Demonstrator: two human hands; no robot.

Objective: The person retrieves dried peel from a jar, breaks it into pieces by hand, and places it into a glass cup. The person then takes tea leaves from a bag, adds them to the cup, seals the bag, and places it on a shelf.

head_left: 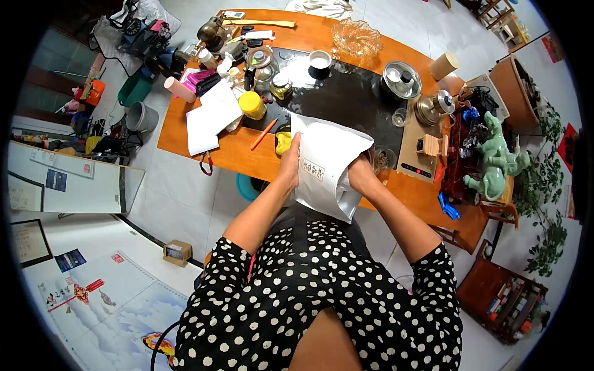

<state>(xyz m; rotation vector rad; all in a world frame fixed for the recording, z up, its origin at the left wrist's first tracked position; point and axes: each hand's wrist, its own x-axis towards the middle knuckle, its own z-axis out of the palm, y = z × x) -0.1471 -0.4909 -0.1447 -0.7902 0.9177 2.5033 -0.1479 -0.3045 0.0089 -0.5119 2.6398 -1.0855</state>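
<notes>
A white bag (322, 162) with a small printed label is held in front of my body at the table's near edge. My left hand (289, 162) grips its left side, with the fingers partly behind it. At the bag's right-hand opening is my right hand (364, 172), its fingers hidden inside, so what they hold cannot be seen. A clear bowl (385, 159) with small pieces in it sits just beyond my right hand. Behind the bag's left edge lies a yellow and black item (283, 142).
On the wooden table (238, 154) are white papers (213, 117), an orange pen (263, 135), a yellow-lidded jar (252, 105), a white cup (320, 60) and a glass bowl (357, 40). To the right stand a lidded pot (401, 80), a kettle (431, 109) and a green figurine (497, 159).
</notes>
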